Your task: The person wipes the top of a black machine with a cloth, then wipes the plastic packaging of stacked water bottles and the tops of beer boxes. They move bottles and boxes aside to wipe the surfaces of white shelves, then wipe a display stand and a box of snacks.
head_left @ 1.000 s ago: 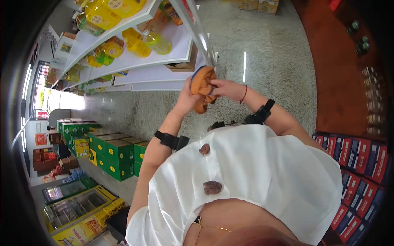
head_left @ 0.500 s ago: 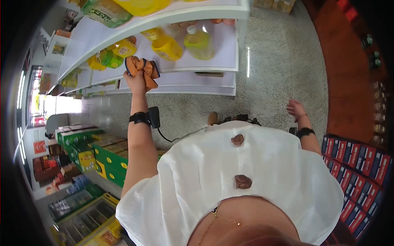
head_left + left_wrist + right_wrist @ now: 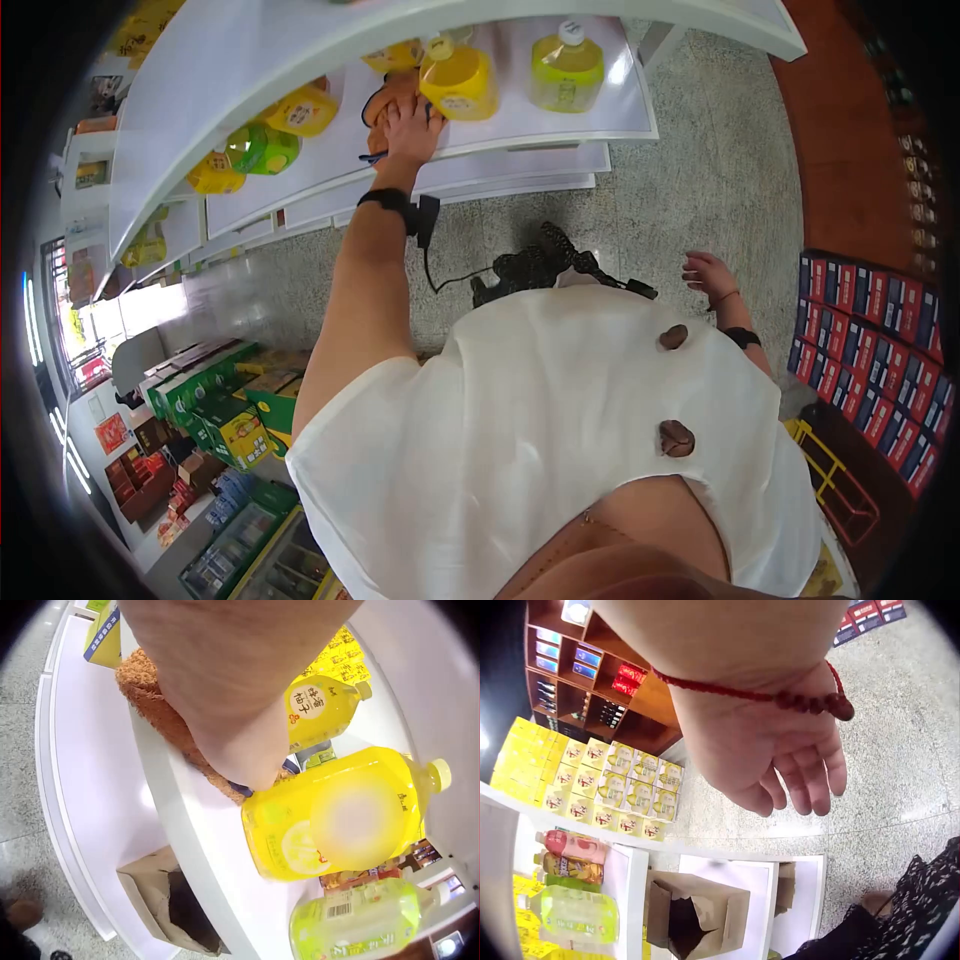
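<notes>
On a white shelf [image 3: 516, 85], the left hand [image 3: 411, 130], fingers outstretched, presses fuzzy orange cloth [image 3: 161, 712] beside 1 rounded yellow bottle [image 3: 458, 84]; the right hand [image 3: 769, 754] hangs relaxed.

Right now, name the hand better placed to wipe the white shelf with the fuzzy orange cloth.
Likely the left hand, resting on the cloth upon the shelf; the right hand hangs empty, away from both.

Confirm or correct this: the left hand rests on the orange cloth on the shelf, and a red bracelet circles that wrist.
Wrong wrist: the right wrist view shows the red bracelet on the right hand's wrist. The rest stands: the left hand rests on the orange cloth on the shelf.
</notes>
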`<state>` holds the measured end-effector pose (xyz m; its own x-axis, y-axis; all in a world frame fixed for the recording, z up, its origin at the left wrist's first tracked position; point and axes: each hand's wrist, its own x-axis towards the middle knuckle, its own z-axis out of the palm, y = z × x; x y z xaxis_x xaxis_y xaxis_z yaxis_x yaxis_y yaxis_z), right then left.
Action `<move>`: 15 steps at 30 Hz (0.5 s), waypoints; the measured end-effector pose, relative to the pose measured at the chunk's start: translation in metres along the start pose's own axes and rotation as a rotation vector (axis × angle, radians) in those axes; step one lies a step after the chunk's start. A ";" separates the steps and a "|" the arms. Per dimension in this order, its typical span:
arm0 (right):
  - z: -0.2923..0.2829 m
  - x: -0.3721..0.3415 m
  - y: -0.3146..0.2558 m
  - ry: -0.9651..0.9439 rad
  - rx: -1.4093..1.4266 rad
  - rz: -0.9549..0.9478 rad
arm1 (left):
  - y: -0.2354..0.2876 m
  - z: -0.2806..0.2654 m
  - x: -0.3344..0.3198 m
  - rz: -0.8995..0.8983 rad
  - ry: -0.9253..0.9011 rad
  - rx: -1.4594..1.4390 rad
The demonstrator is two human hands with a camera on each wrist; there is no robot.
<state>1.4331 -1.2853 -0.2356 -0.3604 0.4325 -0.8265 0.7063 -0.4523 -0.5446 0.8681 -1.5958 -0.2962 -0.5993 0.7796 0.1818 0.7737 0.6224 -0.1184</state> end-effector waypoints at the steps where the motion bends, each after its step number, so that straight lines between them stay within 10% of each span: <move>1: 0.006 0.000 0.003 0.003 -0.009 0.002 | 0.007 -0.004 -0.001 -0.017 0.065 -0.013; 5: 0.034 -0.014 0.030 0.022 -0.105 -0.092 | -0.009 -0.045 -0.029 -0.195 -0.090 -0.174; 7: 0.050 -0.028 0.053 0.061 -0.081 -0.126 | -0.076 0.000 -0.038 -0.265 -0.228 0.109; 9: 0.057 -0.042 0.081 0.083 0.008 -0.100 | -0.089 -0.067 -0.052 -0.214 -0.524 0.290; 12: 0.069 -0.059 0.144 0.101 0.069 0.019 | -0.098 -0.061 -0.070 -0.572 -0.211 -0.089; 15: 0.079 -0.072 0.196 0.090 0.063 0.258 | -0.070 -0.073 -0.061 -0.545 -0.206 -0.103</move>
<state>1.5492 -1.4670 -0.2942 -0.1155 0.3631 -0.9246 0.7275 -0.6028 -0.3276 0.8658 -1.6916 -0.2277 -0.9355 0.3532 -0.0045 0.3528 0.9350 0.0362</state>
